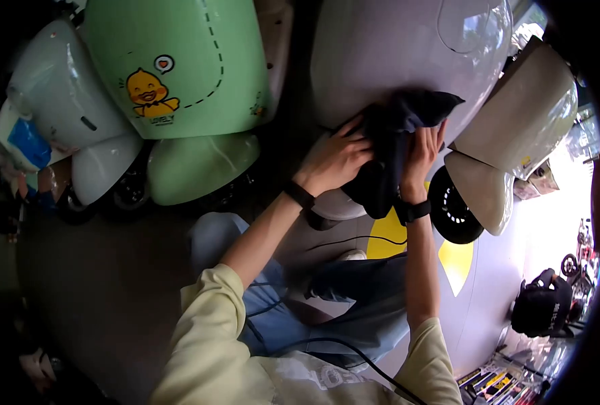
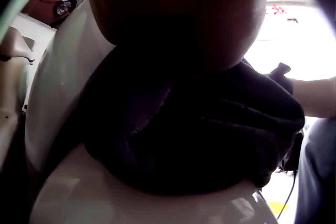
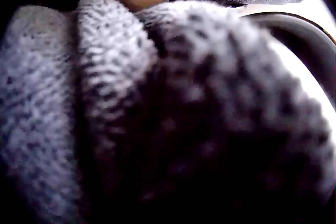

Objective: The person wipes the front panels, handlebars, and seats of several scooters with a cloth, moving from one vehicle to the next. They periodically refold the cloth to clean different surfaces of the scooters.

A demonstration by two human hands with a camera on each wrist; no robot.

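A bunched dark cloth (image 1: 389, 145) lies against the lower front of a glossy grey scooter panel (image 1: 381, 54), just above its front fender. On the cloth's left side my left hand (image 1: 337, 160) grips it with bent fingers. My right hand (image 1: 421, 154) holds the right side, with part of the cloth hanging between both hands. In the left wrist view the dark cloth (image 2: 210, 134) spreads below the heel of the hand, over a pale curved surface (image 2: 79, 192). Thick folds of textured cloth (image 3: 110, 71) fill most of the right wrist view, hiding the fingertips.
To the left stands a green scooter (image 1: 198, 40) with a duck sticker, beside a pale grey one (image 1: 63, 88). A beige scooter (image 1: 529, 108) is close on the right. A thin cable (image 1: 360, 238) crosses the floor. A person in black (image 1: 543, 304) is at the far right.
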